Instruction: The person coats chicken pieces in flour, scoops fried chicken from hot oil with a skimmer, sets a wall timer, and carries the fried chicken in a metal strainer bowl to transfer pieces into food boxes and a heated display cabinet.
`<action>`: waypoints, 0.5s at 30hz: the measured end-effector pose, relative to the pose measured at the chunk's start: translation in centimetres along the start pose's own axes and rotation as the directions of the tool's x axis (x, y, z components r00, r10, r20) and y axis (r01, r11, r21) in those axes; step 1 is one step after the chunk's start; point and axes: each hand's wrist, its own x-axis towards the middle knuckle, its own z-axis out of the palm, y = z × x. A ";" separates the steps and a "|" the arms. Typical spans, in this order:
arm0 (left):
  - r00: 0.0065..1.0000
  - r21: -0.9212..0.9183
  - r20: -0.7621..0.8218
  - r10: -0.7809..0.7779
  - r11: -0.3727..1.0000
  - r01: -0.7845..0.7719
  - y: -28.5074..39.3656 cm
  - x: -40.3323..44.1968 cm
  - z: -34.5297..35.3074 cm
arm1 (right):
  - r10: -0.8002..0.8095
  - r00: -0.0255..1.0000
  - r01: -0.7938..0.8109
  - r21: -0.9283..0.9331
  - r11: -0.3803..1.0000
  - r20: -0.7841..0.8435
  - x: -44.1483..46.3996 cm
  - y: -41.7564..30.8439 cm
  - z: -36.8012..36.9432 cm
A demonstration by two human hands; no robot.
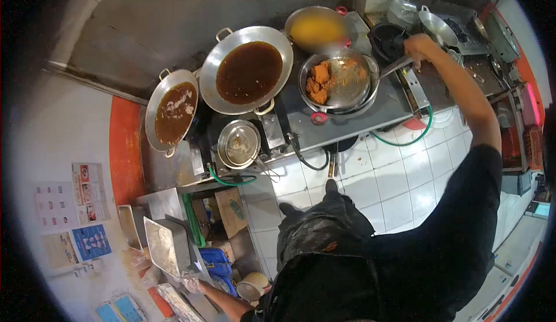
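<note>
My right hand [421, 49] is wrapped round the long handle of a perforated metal strainer [348, 93]. Orange-brown fried pieces [319, 82] lie in the strainer's left side, and it rests over a metal pan on the counter. At the lower left, my left hand [192, 283], in a clear plastic glove, is at the near corner of a rectangular metal tray [152, 238] with pale, flour-like stuff in it. Whether its fingers grip the tray is too small to tell.
Two wide pans of dark oil, one in the middle [248, 73] and one at the left [175, 113], stand on burners. Small sieves [239, 144] sit in front. Behind the strainer is a pan with yellow contents [318, 30]. Green hoses [430, 126] hang below the counter edge.
</note>
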 end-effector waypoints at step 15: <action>0.990 -0.085 0.108 -0.092 0.991 0.101 3.0 -5.7 -6.4 | 0.287 0.953 -0.274 -0.691 0.669 -0.100 -7.2 -7.9 -21.7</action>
